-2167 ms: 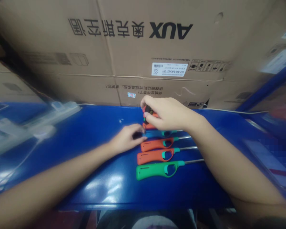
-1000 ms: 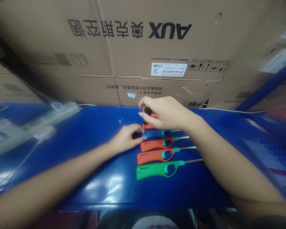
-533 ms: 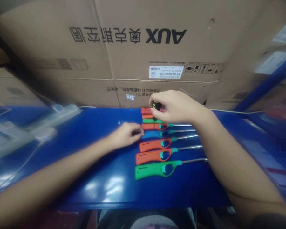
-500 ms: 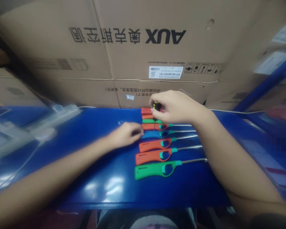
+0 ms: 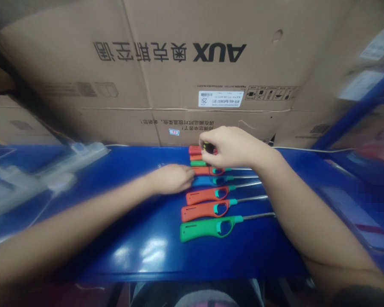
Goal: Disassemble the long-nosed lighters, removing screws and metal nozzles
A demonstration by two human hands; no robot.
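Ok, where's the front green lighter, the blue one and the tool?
Front green lighter (image 5: pixel 203 229): head view, on its handle.
Blue lighter (image 5: pixel 202 181): head view, on its handle.
Tool (image 5: pixel 208 147): head view, black-and-yellow grip.

Right fingers (image 5: pixel 206 136) curled inward, left fingers (image 5: pixel 188 175) bent

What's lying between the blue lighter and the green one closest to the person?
Two orange lighters lie between the blue lighter and the nearest green lighter, one behind the other, as the head view shows.

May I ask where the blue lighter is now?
In the head view, just right of centre, the blue lighter lies beside the left hand, between two orange lighters.
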